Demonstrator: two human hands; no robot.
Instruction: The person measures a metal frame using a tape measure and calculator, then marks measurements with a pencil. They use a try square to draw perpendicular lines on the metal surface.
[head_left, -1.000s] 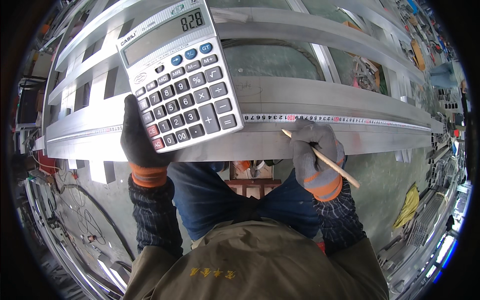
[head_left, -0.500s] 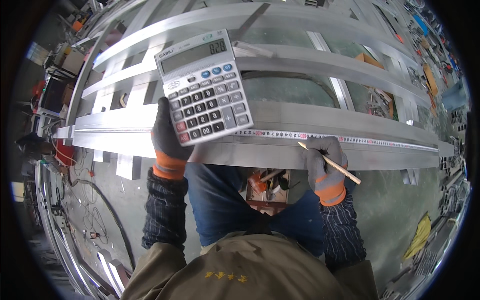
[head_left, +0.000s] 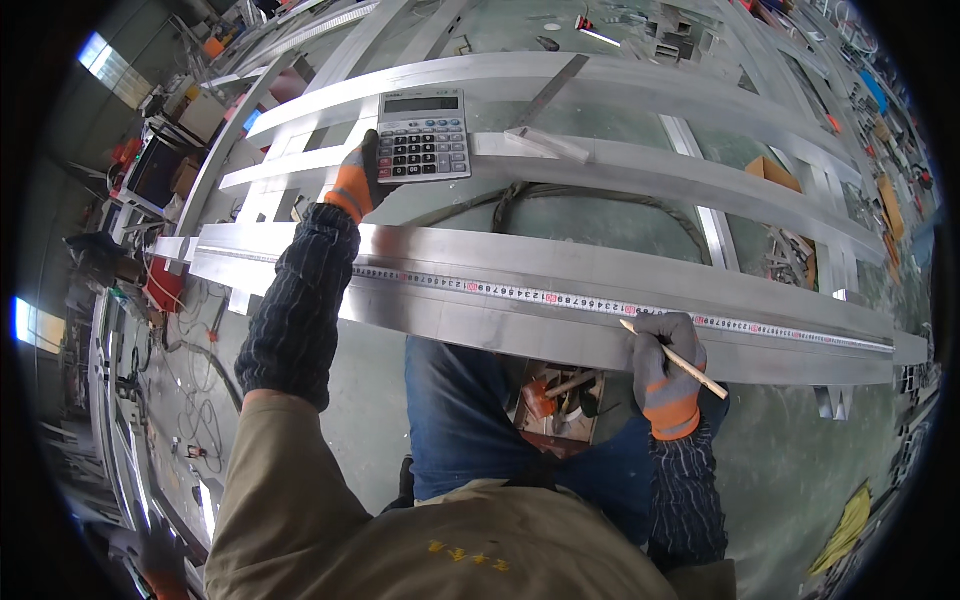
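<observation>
My left hand (head_left: pixel 365 170), in a grey and orange work glove, grips the lower left edge of a silver desk calculator (head_left: pixel 423 148). The calculator is over the second and third metal bars, its keys facing up; whether it touches them I cannot tell. A light wooden pencil (head_left: pixel 690 366) is held in my gloved right hand (head_left: pixel 668 350), its tip pointing left. That hand rests at the near edge of a wide metal profile (head_left: pixel 500 330). Along this profile lies a stretched-out tape measure (head_left: pixel 560 297), just beyond my right knuckles.
Beyond lie more metal bars (head_left: pixel 680 185) forming a frame, with a square-ended ruler (head_left: pixel 550 90) across one. A tool box (head_left: pixel 555 430) stands between my legs. At lower left is another person's gloved hand (head_left: pixel 155 550). Cables (head_left: pixel 195 400) lie on the floor at left.
My left arm has reached away from me, carrying the calculator out over the farther bars. My right hand keeps the pencil near the tape. Another person's hand has appeared at lower left.
</observation>
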